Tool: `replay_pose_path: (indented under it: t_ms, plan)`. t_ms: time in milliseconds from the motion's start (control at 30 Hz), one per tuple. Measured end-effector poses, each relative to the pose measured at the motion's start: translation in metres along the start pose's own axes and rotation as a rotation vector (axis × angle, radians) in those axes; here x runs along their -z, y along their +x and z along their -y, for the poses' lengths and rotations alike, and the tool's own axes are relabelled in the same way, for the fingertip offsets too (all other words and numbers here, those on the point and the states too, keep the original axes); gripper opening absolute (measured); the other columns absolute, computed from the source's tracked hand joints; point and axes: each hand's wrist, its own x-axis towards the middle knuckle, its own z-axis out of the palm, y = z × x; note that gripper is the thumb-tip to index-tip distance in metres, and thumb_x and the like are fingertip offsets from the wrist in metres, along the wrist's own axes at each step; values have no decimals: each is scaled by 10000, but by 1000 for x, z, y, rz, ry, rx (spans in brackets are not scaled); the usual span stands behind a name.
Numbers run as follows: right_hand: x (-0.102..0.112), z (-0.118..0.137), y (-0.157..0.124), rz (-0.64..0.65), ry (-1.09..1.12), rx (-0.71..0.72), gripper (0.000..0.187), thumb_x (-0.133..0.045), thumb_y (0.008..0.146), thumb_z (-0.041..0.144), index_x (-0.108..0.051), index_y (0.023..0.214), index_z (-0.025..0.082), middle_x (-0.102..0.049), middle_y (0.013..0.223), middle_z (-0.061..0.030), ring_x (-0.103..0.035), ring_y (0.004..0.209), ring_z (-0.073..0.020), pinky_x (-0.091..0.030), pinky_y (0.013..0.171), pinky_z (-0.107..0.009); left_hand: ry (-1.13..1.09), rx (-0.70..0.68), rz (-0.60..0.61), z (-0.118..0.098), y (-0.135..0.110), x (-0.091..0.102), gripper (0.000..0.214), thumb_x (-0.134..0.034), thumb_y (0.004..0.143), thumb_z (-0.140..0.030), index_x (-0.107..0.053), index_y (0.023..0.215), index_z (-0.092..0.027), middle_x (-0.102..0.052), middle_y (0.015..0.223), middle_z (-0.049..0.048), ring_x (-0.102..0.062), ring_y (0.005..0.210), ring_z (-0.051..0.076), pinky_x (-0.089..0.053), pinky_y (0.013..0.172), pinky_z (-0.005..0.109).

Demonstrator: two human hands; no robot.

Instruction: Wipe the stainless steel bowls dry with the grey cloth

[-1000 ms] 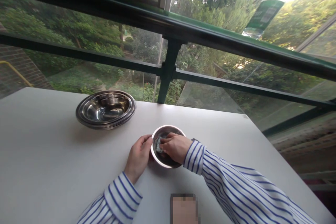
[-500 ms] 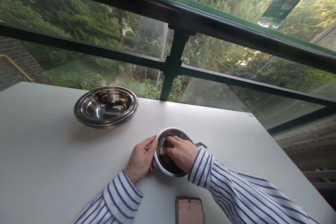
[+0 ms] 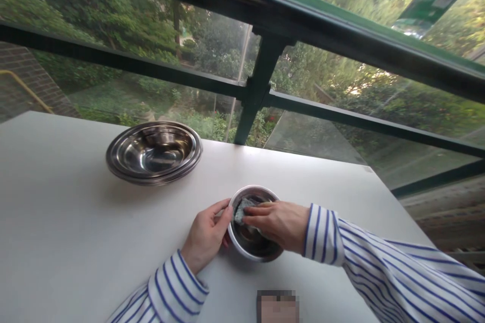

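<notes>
A small steel bowl [image 3: 246,253] stands on the white table in front of me. My left hand [image 3: 207,232] grips its left rim, thumb on top and fingers curled beneath. Inside the bowl, my right hand [image 3: 278,222] presses a grey-green cloth [image 3: 242,211] against the inner wall on the left. The fingertips are partly hidden in the cloth. Much of the bowl's right side is covered by the right hand and wrist.
A stack of wider steel basins [image 3: 155,154] stands at the table's back left. Near the front edge lies a pixelated, phone-like object [image 3: 278,309]. Dark green railings [image 3: 261,81] and glass run behind the white table [image 3: 68,222].
My right hand has swung to a flatter angle in the bowl, its wrist now further right. More of the cloth shows. My left hand keeps its hold on the rim.
</notes>
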Motion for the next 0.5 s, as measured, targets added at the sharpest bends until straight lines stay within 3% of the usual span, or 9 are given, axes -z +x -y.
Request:
replay_pose_path:
  t_ms: [133,367,500]
  plan:
    - [-6,-3,6,-9,-87,17,384,-552,759,160,-539,1142,165,-561,1188,-107,-552,978,-217,-429,805,-321,-33,12,26,4,0,1,449,-559,742,-382,-604,1107,-125,-549,426,-34,-482,347,109,-414,348,205]
    - [-33,0,13,-192,28,-25,247,-413,829,107,-570,1016,139,-607,1111,-110,-573,963,-171,-360,868,-314,-60,26,61,4,-1,4,477,-551,749,-389,-567,1147,-126,-607,502,-13,-517,382,121,-438,366,218]
    - [-29,0,14,-133,86,109,187,-423,825,94,-578,905,160,-632,1058,-57,-582,923,-136,-347,863,-284,-28,10,36,3,0,5,470,-541,752,-393,-579,1134,-122,-603,483,-11,-514,372,127,-443,386,231]
